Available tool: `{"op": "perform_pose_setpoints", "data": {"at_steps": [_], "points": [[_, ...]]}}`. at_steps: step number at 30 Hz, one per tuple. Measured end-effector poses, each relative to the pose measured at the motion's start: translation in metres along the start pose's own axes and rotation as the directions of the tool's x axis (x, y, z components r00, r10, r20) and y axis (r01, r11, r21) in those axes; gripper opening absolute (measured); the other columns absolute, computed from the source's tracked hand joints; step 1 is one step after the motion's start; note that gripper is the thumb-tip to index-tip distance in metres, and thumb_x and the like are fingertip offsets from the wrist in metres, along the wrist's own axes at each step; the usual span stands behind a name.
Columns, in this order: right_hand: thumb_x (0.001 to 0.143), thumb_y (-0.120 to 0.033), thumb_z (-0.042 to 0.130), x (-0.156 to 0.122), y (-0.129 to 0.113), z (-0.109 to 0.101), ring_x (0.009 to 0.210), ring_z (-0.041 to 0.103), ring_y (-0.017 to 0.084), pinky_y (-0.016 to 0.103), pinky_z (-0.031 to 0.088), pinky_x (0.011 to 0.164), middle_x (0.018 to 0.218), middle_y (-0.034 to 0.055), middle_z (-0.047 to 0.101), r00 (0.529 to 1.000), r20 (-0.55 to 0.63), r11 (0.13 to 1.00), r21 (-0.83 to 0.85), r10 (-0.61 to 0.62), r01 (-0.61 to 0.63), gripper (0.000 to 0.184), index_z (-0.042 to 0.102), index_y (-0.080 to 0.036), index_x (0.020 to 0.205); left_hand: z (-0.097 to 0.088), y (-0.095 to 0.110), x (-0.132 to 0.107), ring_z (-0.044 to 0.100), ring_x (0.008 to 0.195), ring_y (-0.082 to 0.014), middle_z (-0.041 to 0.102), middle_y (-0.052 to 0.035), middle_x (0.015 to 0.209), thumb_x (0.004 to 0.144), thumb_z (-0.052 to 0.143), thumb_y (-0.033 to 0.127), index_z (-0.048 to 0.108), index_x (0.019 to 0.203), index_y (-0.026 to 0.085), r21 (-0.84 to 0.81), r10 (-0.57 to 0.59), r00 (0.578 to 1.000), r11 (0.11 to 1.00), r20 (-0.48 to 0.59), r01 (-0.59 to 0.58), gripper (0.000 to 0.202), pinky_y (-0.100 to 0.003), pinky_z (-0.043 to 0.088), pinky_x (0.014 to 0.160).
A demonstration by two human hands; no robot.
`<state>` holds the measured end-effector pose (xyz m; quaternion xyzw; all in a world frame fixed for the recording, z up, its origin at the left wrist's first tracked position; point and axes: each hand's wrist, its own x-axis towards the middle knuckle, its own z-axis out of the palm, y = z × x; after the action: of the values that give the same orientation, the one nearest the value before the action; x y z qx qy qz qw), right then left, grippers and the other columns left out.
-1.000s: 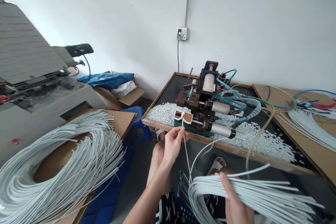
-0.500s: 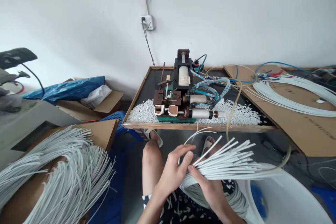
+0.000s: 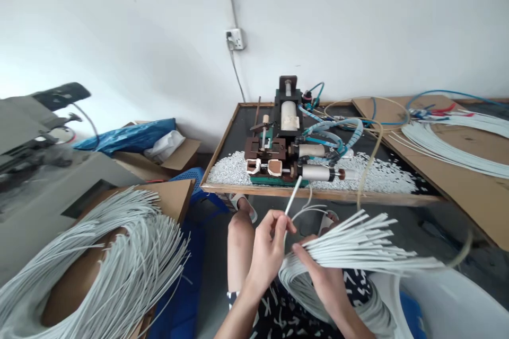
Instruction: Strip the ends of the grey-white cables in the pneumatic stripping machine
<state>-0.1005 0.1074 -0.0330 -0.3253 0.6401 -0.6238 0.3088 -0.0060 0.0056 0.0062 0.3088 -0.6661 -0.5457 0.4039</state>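
A thick bundle of white wires (image 3: pixel 358 246) lies across my lap, its cut ends fanning out to the right. My right hand (image 3: pixel 318 265) is closed round this bundle near its bend. Between the thumb and fingers of my left hand (image 3: pixel 274 233) is a single white wire (image 3: pixel 293 196), its end pointing up toward the bench. Beyond my hands stands a pneumatic wire-stripping machine (image 3: pixel 278 143) with two brown-faced pads at its front. Small white offcuts (image 3: pixel 226 170) are heaped around its base.
Coiled white wires (image 3: pixel 131 254) rest on cardboard at the left, beside a grey machine (image 3: pixel 35 132). The bench's wooden edge (image 3: pixel 318 196) runs in front of me. More wire (image 3: pixel 445 140) lies on cardboard at the right. A white tub (image 3: pixel 445 296) stands low at right.
My left hand has pinched one wire and raised its end away from the bundle. My right hand keeps its hold. The view has shifted slightly left.
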Motion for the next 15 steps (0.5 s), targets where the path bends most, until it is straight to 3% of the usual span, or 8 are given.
{"op": "perform_pose_setpoints", "data": {"at_steps": [3,6,10,15], "points": [[0.089,-0.053,0.068,0.003,0.009,-0.016,0.079,0.067,0.024,0.037,0.046,0.085,0.076,0.0020,0.072,0.998,-0.035,0.983,-0.177,-0.055,0.048,0.034,0.071,-0.021,0.077,-0.001,-0.008,0.019,0.056,0.053,-0.0132,0.063,-0.0011,0.063,0.097,0.062,0.054,0.061,0.076,0.019,-0.122,-0.040,0.980,0.992,-0.195,0.016,0.040,-0.024,0.044,0.055],[0.088,-0.053,0.069,0.006,0.016,-0.025,0.088,0.067,0.027,0.040,0.043,0.093,0.083,0.0040,0.074,0.981,-0.146,0.983,-0.150,-0.125,0.103,0.033,0.074,-0.022,0.078,-0.005,-0.018,0.040,0.055,0.053,-0.0117,0.062,-0.0014,0.063,0.093,0.066,0.056,0.059,0.073,0.018,-0.156,-0.018,0.959,0.987,-0.283,-0.028,0.044,-0.022,0.044,0.054],[0.087,-0.055,0.069,0.006,0.026,-0.031,0.094,0.062,0.029,0.044,0.045,0.096,0.088,0.0054,0.068,0.966,-0.232,0.993,-0.041,-0.117,0.111,0.035,0.073,-0.021,0.077,-0.006,-0.026,0.056,0.051,0.048,-0.0104,0.060,-0.0008,0.061,0.090,0.068,0.058,0.057,0.073,0.018,-0.188,0.002,0.963,0.981,-0.269,-0.055,0.045,-0.021,0.040,0.048],[0.087,-0.054,0.068,0.006,0.030,-0.035,0.095,0.061,0.031,0.046,0.047,0.093,0.085,0.0067,0.065,0.974,-0.184,0.990,-0.074,-0.135,0.124,0.036,0.073,-0.021,0.075,-0.003,-0.033,0.059,0.049,0.045,-0.0097,0.059,0.0004,0.058,0.091,0.067,0.055,0.059,0.077,0.017,-0.156,-0.022,0.959,0.988,-0.282,-0.024,0.041,-0.021,0.036,0.046]]}}
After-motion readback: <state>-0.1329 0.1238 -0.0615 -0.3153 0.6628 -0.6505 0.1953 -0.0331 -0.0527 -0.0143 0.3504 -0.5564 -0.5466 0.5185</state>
